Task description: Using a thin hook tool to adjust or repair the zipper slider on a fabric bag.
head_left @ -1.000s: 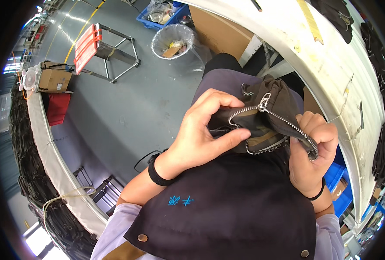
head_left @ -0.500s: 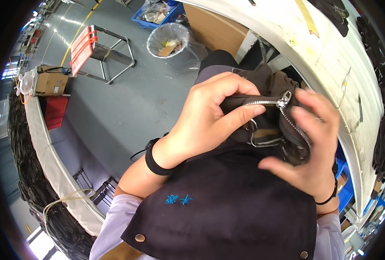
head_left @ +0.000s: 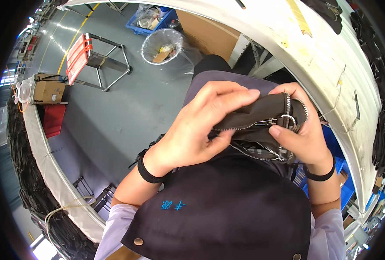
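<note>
Left hand and right hand fingers gripped the dark pouch. It seemed light, limp, best held beside its zippers.

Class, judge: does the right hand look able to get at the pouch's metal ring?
Probably yes: the right hand holds the dark zippered pouch close beside the metal ring, with nothing visibly blocking the way.

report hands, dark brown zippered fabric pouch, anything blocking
Bare left hand gripping dark brown zippered fabric pouch at its left; bare right hand gripping its right. Pouch partly open, silver metal zipper teeth parted. Nothing visibly blocking either hand.
</note>
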`<state>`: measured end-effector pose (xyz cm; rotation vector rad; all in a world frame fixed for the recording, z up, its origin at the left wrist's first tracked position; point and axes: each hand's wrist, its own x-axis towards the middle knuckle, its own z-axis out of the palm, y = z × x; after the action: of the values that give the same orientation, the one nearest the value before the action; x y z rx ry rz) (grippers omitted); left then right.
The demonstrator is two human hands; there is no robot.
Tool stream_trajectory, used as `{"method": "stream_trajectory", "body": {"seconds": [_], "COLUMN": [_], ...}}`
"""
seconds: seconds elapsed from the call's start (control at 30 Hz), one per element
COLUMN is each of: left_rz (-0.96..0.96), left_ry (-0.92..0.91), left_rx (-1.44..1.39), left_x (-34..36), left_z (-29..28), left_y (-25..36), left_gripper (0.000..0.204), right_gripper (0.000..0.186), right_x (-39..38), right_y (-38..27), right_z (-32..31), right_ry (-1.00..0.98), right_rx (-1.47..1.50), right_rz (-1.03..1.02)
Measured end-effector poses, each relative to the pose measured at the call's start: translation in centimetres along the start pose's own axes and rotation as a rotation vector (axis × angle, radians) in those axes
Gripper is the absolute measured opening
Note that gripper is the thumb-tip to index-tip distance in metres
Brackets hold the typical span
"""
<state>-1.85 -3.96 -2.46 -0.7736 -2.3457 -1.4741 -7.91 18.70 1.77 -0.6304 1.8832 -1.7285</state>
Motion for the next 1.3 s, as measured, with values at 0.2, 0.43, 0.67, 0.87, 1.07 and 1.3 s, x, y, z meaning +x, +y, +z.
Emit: {"method": "stream_trajectory", "body": {"seconds": [0.2,0.43,0.67,0.87,1.07,1.3], "left_rz": [0.378,0.23,-0.041,-0.078,-0.033,-0.011], "left_ry": [0.207,0.419,0.456,0.456,0.418,0.298], "left_rx": [0.304,0.494,0.374,0.327,0.29,0.396], "left_x": [3.5,5.5,5.9,5.7,6.5,5.5], "left_z": [1.7,1.3,2.7,3.2,3.7,2.3], "left_y": [1.4,-0.2,1.3,1.7,2.8,3.5], "left_gripper": [0.045,0.03,0.025,0.021,0.022,0.026], "right_gripper": [0.053,0.072,0.075,0.061,0.06,0.055], "right_x": [1.6,-0.5,1.2,2.0,1.6,1.0], "right_y": [-0.4,-2.4,1.8,3.8,2.7,1.7], "right_z": [-1.5,-1.3,2.1,2.7,2.5,0.1], "right_ry": [-0.225,0.361,0.474,0.534,0.48,0.258], "right_rx": [-0.184,-0.868,-0.855,-0.845,-0.843,-0.619], "right_rz": [-0.141,-0.496,-0.526,-0.588,-0.519,-0.575]}}
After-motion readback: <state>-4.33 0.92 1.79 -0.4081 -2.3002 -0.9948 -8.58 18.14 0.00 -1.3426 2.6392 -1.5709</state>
